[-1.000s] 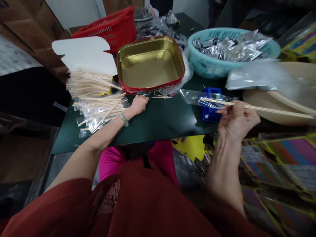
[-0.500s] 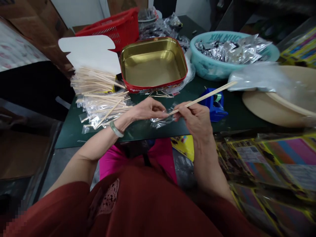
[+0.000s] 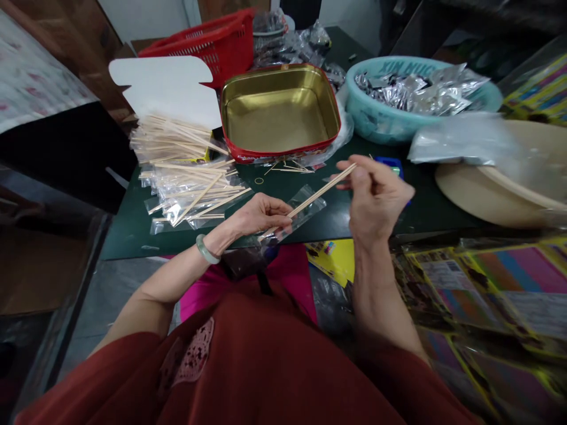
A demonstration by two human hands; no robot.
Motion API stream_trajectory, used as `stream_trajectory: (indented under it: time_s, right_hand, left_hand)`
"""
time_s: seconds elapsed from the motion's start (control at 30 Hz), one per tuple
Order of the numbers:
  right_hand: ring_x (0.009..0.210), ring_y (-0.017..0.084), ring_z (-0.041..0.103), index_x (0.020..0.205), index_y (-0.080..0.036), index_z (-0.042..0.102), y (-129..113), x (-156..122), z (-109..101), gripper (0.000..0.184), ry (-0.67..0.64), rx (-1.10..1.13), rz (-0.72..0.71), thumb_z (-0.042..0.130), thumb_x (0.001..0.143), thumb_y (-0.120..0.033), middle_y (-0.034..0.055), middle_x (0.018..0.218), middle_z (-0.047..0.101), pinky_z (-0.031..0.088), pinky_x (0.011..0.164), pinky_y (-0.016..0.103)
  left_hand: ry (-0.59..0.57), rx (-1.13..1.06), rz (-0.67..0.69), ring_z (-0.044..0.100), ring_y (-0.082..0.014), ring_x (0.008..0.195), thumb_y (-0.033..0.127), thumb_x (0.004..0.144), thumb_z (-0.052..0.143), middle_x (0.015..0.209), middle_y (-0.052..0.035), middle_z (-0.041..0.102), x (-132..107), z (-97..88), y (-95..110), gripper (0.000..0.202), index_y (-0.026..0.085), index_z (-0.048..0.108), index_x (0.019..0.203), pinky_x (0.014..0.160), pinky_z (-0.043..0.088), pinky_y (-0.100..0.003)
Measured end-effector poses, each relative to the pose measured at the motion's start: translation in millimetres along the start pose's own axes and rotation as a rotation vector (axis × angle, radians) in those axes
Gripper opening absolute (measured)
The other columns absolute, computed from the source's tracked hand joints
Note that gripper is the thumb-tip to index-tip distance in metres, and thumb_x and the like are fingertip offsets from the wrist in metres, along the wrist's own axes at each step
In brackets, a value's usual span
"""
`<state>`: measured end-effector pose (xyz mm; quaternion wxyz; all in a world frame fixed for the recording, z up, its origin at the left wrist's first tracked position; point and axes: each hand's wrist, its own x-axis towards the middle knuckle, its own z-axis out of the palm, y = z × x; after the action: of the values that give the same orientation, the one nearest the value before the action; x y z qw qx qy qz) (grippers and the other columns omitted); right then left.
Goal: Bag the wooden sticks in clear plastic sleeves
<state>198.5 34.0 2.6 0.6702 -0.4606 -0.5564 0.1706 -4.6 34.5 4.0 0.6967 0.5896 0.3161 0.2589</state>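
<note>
Thin wooden sticks (image 3: pixel 322 191) slant up to the right above the front of the table, their lower part inside a small clear plastic bag (image 3: pixel 313 208). My left hand (image 3: pixel 266 213), with a pale bangle on its wrist, pinches the bag and the sticks near their lower end. At the upper end, the thumb and fingers of my right hand (image 3: pixel 376 192) are closed on the stick tips. Left of my hands lies a heap of bagged wooden sticks (image 3: pixel 190 188). A few short thin sticks (image 3: pixel 292 168) and a small ring (image 3: pixel 259 181) lie loose beyond my left hand.
A gold-lined red tin (image 3: pixel 283 152) stands behind my hands, beside a white box flap (image 3: pixel 170 85) and a red basket (image 3: pixel 195 44). Right are a turquoise basin (image 3: pixel 381 127) of silver packets, a blue tape dispenser (image 3: pixel 394 162) partly hidden by my right hand, and a beige basin (image 3: pixel 478 198).
The sticks have slid down into the bag, which now lies extended around them. My right hand has moved up and right to their top end; my left hand has dropped slightly toward me.
</note>
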Motion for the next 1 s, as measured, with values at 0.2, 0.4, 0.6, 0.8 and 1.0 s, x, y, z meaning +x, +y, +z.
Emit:
stream_trajectory:
  time_s: [0.2, 0.4, 0.6, 0.8, 1.0]
  right_hand:
    - [0.104, 0.023, 0.066, 0.116, -0.025, 0.063, -9.7, -50.6, 21.7, 0.033, -0.265, -0.158, -0.074, 0.063, 0.084, -0.034, 0.0103, 0.123, 0.066, 0.058, 0.079, 0.039]
    - [0.062, 0.012, 0.063, 0.094, -0.022, 0.067, -11.0, -43.1, 16.1, 0.017, -0.253, 0.014, 0.223, 0.067, 0.078, -0.028, -0.0009, 0.074, 0.069, 0.05, 0.052, 0.024]
    - [0.052, 0.01, 0.055, 0.079, -0.021, 0.066, -21.4, -47.6, 19.4, 0.007, -0.302, -0.031, 0.175, 0.061, 0.081, -0.025, -0.004, 0.061, 0.063, 0.046, 0.05, 0.024]
    - [0.077, 0.017, 0.059, 0.096, -0.023, 0.067, -22.4, -51.5, 16.4, 0.012, -0.059, -0.413, -0.359, 0.061, 0.086, -0.024, 0.0038, 0.081, 0.064, 0.049, 0.067, 0.031]
    - [0.072, 0.017, 0.052, 0.088, -0.021, 0.068, -22.4, -53.3, 20.5, 0.016, -0.188, -0.667, -0.639, 0.053, 0.092, -0.02, 0.004, 0.073, 0.06, 0.043, 0.065, 0.031]
  left_hand:
    - [0.079, -0.064, 0.081, 0.061, -0.0092, 0.054, 0.029, 0.068, 0.08, 0.066, -0.0009, 0.068, 1.5, -1.4, -6.4, 0.028, 0.01, 0.07, 0.085, 0.055, 0.05, -0.021]
    - [0.117, -0.039, 0.047, 0.065, -0.0111, 0.059, 0.032, 0.07, 0.079, 0.071, -0.0023, 0.07, -5.4, 3.9, -9.5, 0.037, 0.012, 0.069, 0.099, 0.06, 0.053, -0.023]
    - [0.223, 0.14, 0.164, 0.062, -0.0095, 0.056, 0.038, 0.084, 0.062, 0.065, -0.002, 0.068, -7.8, 11.5, -3.2, 0.027, 0.012, 0.068, 0.087, 0.051, 0.045, -0.018]
    - [0.255, 0.294, 0.212, 0.057, -0.0084, 0.055, 0.028, 0.089, 0.049, 0.064, -0.0008, 0.065, -7.0, 14.9, -3.4, 0.022, 0.012, 0.065, 0.089, 0.052, 0.043, -0.017]
    - [0.212, 0.578, 0.352, 0.04, -0.0055, 0.054, 0.02, 0.086, 0.041, 0.058, 0.0038, 0.048, -9.7, 18.0, 1.9, 0.023, 0.013, 0.052, 0.066, 0.051, 0.033, -0.016]
